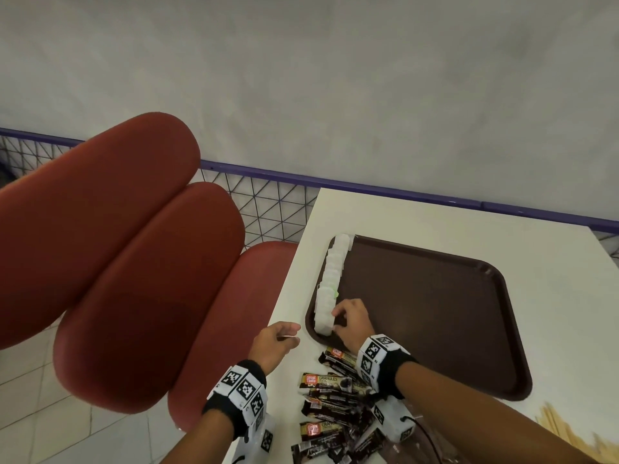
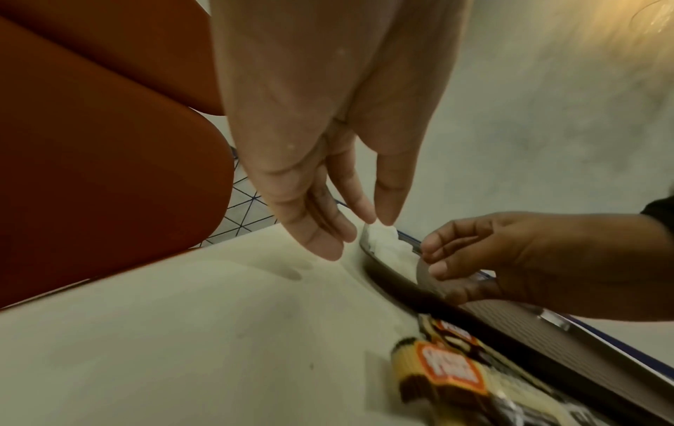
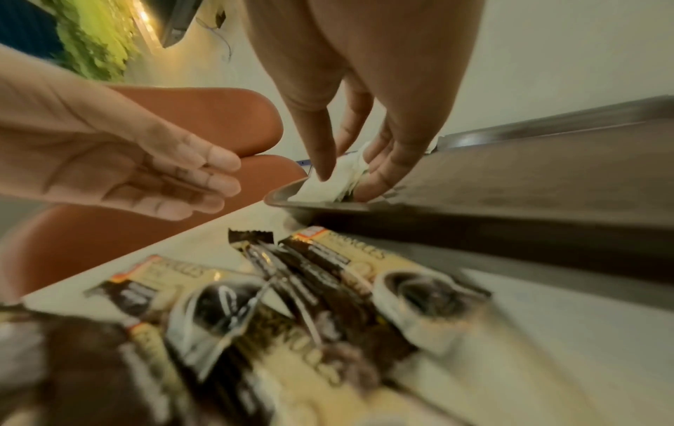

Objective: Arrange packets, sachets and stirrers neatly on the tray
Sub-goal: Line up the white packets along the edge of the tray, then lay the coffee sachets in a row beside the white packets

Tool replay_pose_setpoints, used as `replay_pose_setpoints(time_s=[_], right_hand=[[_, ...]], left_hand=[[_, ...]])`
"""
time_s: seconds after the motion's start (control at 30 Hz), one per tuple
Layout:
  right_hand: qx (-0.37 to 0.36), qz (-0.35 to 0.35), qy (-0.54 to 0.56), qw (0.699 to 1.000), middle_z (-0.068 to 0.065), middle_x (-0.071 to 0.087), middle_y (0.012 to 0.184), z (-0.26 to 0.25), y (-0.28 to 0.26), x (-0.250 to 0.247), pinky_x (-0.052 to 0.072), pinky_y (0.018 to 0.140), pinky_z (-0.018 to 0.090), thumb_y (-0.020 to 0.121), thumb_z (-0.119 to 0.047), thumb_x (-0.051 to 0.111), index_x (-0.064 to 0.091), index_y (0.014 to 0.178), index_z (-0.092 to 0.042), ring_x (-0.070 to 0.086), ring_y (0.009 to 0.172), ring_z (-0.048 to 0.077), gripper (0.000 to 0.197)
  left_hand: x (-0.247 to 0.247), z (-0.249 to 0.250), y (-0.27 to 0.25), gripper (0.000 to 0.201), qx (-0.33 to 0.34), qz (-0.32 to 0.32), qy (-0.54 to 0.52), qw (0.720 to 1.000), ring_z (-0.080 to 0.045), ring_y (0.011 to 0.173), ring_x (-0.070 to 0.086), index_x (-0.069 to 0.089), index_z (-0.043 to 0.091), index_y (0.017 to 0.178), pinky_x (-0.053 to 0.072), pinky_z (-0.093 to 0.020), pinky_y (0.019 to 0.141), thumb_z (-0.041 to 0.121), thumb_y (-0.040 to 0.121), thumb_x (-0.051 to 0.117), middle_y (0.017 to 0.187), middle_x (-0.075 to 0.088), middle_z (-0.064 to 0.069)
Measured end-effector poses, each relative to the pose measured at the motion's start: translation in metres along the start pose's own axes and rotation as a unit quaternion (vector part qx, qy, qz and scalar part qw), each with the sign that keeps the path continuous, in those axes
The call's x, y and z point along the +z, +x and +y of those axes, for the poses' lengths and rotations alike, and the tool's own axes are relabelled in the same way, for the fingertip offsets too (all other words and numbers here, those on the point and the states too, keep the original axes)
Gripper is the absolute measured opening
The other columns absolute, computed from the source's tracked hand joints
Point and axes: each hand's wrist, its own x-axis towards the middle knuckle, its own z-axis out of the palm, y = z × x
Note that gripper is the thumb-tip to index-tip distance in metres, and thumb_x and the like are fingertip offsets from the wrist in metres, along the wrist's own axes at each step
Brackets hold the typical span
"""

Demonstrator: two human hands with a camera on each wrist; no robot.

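A brown tray lies on the white table. A row of white sachets runs along the tray's left edge. My right hand is at the near end of that row, and in the right wrist view its thumb and fingers pinch the nearest white sachets. My left hand hovers over the table just left of the tray's near corner, fingers straight and holding nothing. Several dark coffee packets lie in a loose pile in front of the tray, under my right wrist.
Pale wooden stirrers lie at the table's near right. Red padded seats stand to the left of the table edge. A wire fence with a purple rail runs behind, along a grey wall.
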Motion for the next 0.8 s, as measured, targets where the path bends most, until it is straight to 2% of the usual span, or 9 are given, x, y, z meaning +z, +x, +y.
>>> replay_pose_setpoints(time_s=[0.07,0.13,0.2,0.33,0.43,0.5,0.6,0.7,0.8], right_hand=[[-0.007,-0.007,0.019,1.000,-0.001,0.044,0.098,0.006,-0.010,-0.015,0.041,0.077,0.015,0.075,0.007,0.057,0.047,0.085,-0.019,0.048,0.089,0.015,0.029],[-0.013,-0.054,0.021,0.998,-0.002,0.046,0.089,0.014,-0.026,-0.030,0.038,0.062,0.008,0.076,0.006,0.056,0.045,0.082,-0.022,0.045,0.072,0.009,0.031],[-0.025,-0.115,-0.009,0.993,-0.005,0.047,0.085,0.021,-0.044,-0.045,0.036,0.059,0.006,0.076,0.004,0.057,0.043,0.081,-0.026,0.044,0.069,0.008,0.033],[-0.090,-0.177,-0.135,0.971,-0.002,0.046,0.102,0.034,-0.075,-0.057,0.035,0.076,0.012,0.079,-0.008,0.060,0.047,0.099,-0.020,0.043,0.092,0.011,0.027],[-0.090,-0.202,-0.196,0.955,0.002,0.043,0.124,0.036,-0.092,-0.048,0.036,0.100,0.030,0.083,-0.013,0.055,0.044,0.124,-0.016,0.040,0.117,0.017,0.043],[-0.086,-0.201,-0.228,0.949,0.003,0.033,0.137,0.030,-0.100,-0.042,0.034,0.106,0.043,0.085,-0.016,0.051,0.033,0.135,-0.018,0.032,0.129,0.020,0.053],[-0.088,-0.212,-0.244,0.942,0.006,0.024,0.147,0.023,-0.104,-0.031,0.023,0.113,0.033,0.088,-0.013,0.049,0.019,0.145,-0.014,0.025,0.134,0.024,0.064],[-0.088,-0.205,-0.229,0.947,0.005,0.028,0.146,0.021,-0.108,-0.029,0.026,0.113,0.034,0.087,-0.011,0.049,0.024,0.144,-0.016,0.026,0.134,0.023,0.062],[-0.070,-0.200,-0.235,0.949,-0.001,0.030,0.144,0.017,-0.114,-0.039,0.027,0.108,0.033,0.087,-0.017,0.050,0.024,0.144,-0.021,0.025,0.134,0.018,0.063]], left_hand=[[0.004,-0.001,-0.008,0.024,0.005,-0.019,0.027,0.999,-0.015,0.099,0.059,0.060,0.031,0.093,0.047,-0.025,0.086,0.008,0.086,0.062,0.105,0.062,0.003],[0.008,-0.003,-0.018,0.025,0.009,-0.045,0.059,0.997,-0.016,0.104,0.058,0.059,0.032,0.098,0.046,-0.026,0.088,0.010,0.086,0.062,0.111,0.059,0.003],[0.012,-0.005,-0.029,0.030,0.012,-0.067,0.086,0.994,-0.017,0.109,0.054,0.057,0.030,0.107,0.044,-0.025,0.090,0.011,0.085,0.064,0.119,0.056,0.001],[0.017,-0.008,-0.047,0.048,0.027,-0.092,0.148,0.984,-0.014,0.111,0.046,0.048,0.025,0.128,0.039,-0.020,0.087,0.016,0.085,0.066,0.126,0.045,0.001],[0.020,-0.007,-0.057,0.056,0.034,-0.103,0.212,0.971,-0.012,0.107,0.045,0.042,0.023,0.135,0.038,-0.017,0.084,0.013,0.085,0.066,0.131,0.043,-0.002],[0.022,-0.004,-0.061,0.059,0.031,-0.111,0.234,0.966,-0.014,0.107,0.047,0.039,0.022,0.137,0.038,-0.016,0.084,0.012,0.085,0.066,0.131,0.043,-0.004],[0.026,0.000,-0.063,0.063,0.023,-0.121,0.246,0.961,-0.015,0.097,0.053,0.037,0.019,0.137,0.043,-0.018,0.081,0.012,0.083,0.068,0.122,0.047,-0.005],[0.030,0.003,-0.064,0.061,0.017,-0.114,0.232,0.966,-0.014,0.083,0.055,0.038,0.017,0.136,0.049,-0.021,0.074,0.006,0.082,0.067,0.109,0.049,-0.002],[0.033,0.002,-0.065,0.057,0.020,-0.095,0.213,0.972,-0.016,0.086,0.056,0.042,0.015,0.133,0.050,-0.022,0.077,0.005,0.083,0.066,0.106,0.051,-0.002]])
